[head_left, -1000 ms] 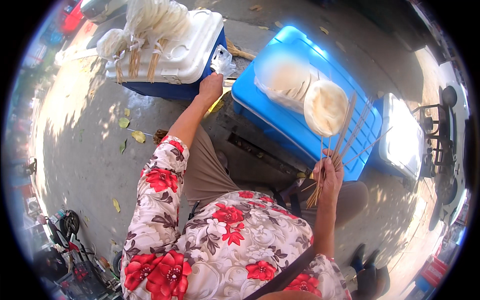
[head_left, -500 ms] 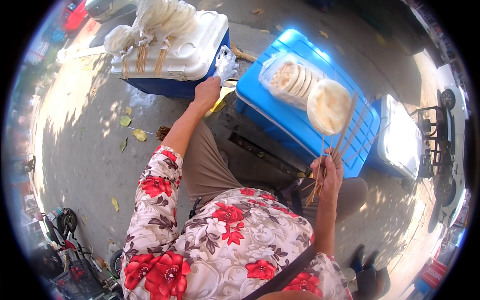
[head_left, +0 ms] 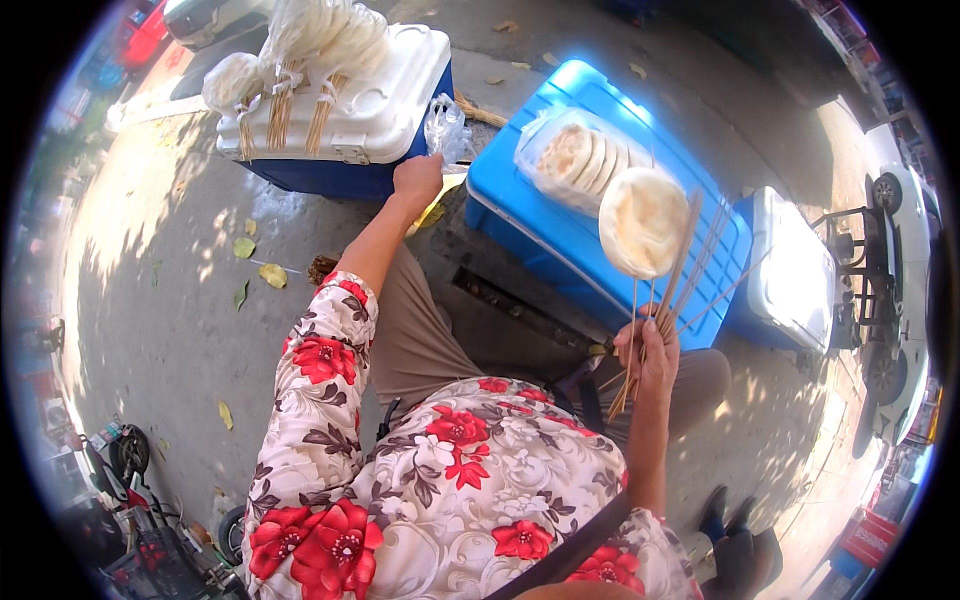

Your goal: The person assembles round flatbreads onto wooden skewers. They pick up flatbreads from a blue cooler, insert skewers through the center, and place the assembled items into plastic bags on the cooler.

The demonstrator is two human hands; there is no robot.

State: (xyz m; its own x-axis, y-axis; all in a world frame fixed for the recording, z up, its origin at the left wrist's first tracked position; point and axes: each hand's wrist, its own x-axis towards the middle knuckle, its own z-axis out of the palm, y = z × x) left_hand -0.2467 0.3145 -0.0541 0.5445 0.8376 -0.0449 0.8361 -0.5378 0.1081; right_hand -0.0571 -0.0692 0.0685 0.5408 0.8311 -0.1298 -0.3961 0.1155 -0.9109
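Observation:
My right hand point(head_left: 648, 350) is closed round a bundle of thin wooden skewers point(head_left: 690, 262). A round, pale flatbread point(head_left: 646, 225) is stuck on some of them and stands over the blue lid. Beyond it, several flatbreads point(head_left: 585, 158) lie in a row inside a clear plastic bag point(head_left: 545, 185) on the blue cooler box point(head_left: 505, 195). My left hand point(head_left: 418, 182) reaches forward to the side of the white-lidded cooler point(head_left: 395, 95). Its fingers are closed at the lower end of a crumpled clear plastic bag point(head_left: 446, 135) that hangs there.
Bagged flatbreads point(head_left: 330, 35) with skewer bundles point(head_left: 283, 110) rest on the white lid. Another white-lidded cooler point(head_left: 795, 270) stands right of the blue one. Parked at lower left is a bike point(head_left: 130, 480). Someone's dark shoes point(head_left: 725, 510) show at lower right.
The flatbread and skewers in my right hand have shifted slightly left and nearer to me. My left hand stays at the plastic bag, almost unmoved.

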